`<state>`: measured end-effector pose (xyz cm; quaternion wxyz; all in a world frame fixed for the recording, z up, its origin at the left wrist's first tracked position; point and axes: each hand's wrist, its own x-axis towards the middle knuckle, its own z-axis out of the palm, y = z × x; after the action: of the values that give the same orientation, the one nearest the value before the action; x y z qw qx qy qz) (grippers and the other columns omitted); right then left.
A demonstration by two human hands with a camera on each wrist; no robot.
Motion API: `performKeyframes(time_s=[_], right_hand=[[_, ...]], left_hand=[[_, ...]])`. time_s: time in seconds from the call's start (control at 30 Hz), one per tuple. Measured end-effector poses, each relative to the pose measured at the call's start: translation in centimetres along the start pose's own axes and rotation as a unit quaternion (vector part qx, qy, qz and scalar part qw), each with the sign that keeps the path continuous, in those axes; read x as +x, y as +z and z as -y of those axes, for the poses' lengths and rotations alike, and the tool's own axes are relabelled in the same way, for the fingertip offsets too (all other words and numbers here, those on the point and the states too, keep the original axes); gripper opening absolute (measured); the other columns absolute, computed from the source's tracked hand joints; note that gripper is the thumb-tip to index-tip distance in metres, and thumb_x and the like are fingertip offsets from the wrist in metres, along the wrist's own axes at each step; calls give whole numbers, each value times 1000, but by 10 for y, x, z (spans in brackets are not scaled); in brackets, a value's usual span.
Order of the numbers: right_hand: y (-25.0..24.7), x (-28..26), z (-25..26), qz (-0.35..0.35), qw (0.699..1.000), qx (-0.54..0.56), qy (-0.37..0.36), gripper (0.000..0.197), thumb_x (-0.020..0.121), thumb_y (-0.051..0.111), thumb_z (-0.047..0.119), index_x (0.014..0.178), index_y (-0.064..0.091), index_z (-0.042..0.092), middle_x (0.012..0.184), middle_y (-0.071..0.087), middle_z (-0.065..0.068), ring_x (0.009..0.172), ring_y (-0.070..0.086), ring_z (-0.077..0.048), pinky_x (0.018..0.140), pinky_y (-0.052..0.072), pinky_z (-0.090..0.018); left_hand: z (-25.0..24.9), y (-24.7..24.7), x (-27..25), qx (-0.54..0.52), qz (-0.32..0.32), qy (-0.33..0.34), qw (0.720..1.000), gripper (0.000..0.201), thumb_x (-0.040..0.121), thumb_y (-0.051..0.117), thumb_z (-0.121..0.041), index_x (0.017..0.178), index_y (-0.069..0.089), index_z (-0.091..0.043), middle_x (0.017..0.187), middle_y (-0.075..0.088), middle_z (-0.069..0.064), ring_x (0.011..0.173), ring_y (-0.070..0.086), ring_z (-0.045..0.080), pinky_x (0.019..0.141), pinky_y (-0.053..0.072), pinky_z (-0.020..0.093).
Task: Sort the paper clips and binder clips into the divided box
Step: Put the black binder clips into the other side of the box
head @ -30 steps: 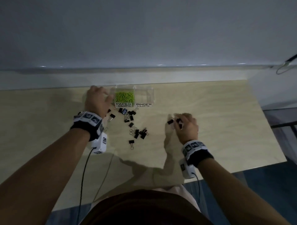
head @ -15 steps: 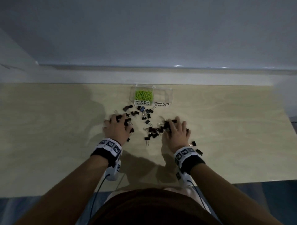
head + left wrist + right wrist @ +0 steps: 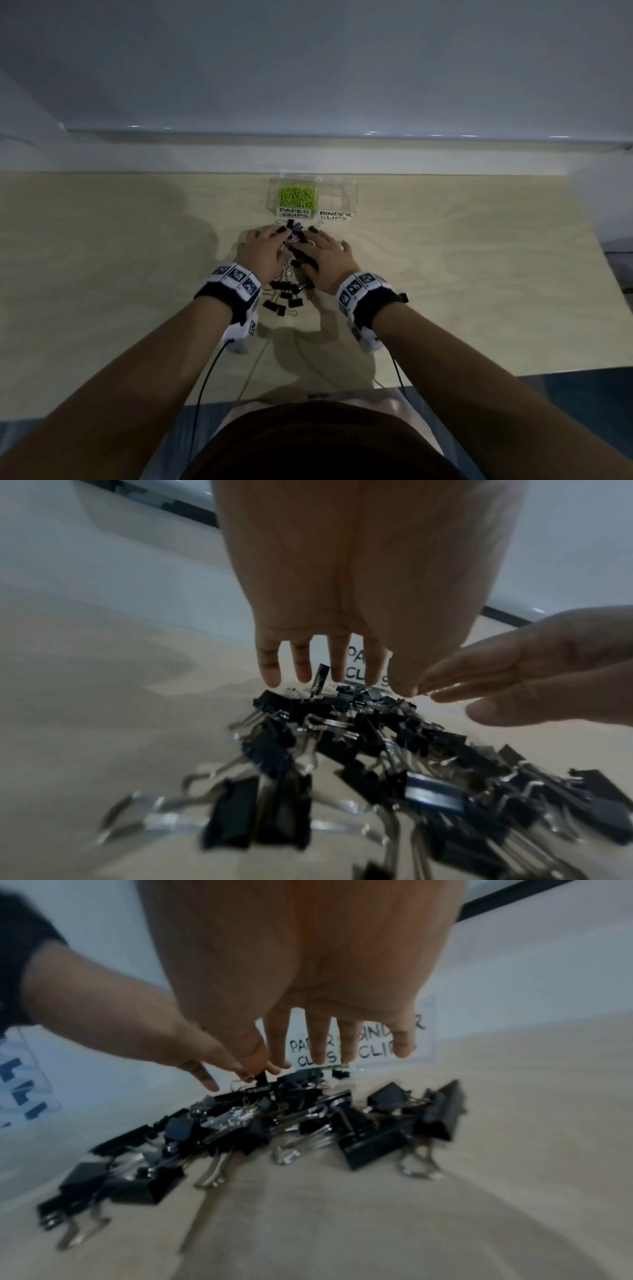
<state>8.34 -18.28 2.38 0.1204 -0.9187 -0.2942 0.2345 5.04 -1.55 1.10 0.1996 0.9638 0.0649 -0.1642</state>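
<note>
A clear divided box point(image 3: 335, 215) stands at the table's back. Its left half, labelled PAPER CLIPS, holds green paper clips point(image 3: 297, 197); the right half, labelled BINDER CLIPS, looks bare. Black binder clips point(image 3: 286, 296) lie heaped just in front of the box, also seen as a pile point(image 3: 359, 737) in the left wrist view and as a pile point(image 3: 274, 1123) in the right wrist view. My left hand point(image 3: 265, 248) and right hand point(image 3: 323, 255) lie side by side over the heap, fingers straight and spread, fingertips point(image 3: 270, 674) touching the top clips. Neither hand grips anything.
The light wooden table point(image 3: 462, 274) ends at a near edge just before my body and meets a white wall ledge point(image 3: 308, 137) behind the box. Wrist-camera cables point(image 3: 205, 377) hang off the near edge.
Both hands have come together and moved forward toward the box, sweeping the scattered binder clips into one heap between them.
</note>
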Motion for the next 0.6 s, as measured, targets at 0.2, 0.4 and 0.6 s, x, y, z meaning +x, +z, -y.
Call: performKeyframes(time_s=[0.2, 0.4, 0.6], right_hand=[[-2, -74, -77, -150, 974, 118, 121, 43, 75, 57, 9, 116, 60, 22, 123, 51, -11, 112, 49, -35, 94, 45, -45], [9, -138, -121, -77, 964, 104, 230, 46, 71, 75, 20, 111, 54, 16, 110, 48, -12, 101, 51, -35, 83, 49, -42], [31, -137, -120, -137, 959, 108, 224, 17, 72, 69, 5, 84, 58, 9, 83, 52, -6, 77, 56, -34, 64, 45, -34]], left_hand=[[51, -2, -58, -102, -67, 20, 992, 36, 90, 56, -21, 126, 53, -20, 130, 47, 4, 120, 37, 26, 102, 40, 45], [70, 6, -93, -124, 10, -13, 992, 48, 78, 72, -25, 122, 54, -23, 121, 45, -3, 113, 45, 16, 100, 41, 35], [46, 22, -88, -109, -36, -19, 993, 40, 75, 74, -16, 112, 59, -15, 114, 50, 3, 104, 52, 19, 93, 44, 32]])
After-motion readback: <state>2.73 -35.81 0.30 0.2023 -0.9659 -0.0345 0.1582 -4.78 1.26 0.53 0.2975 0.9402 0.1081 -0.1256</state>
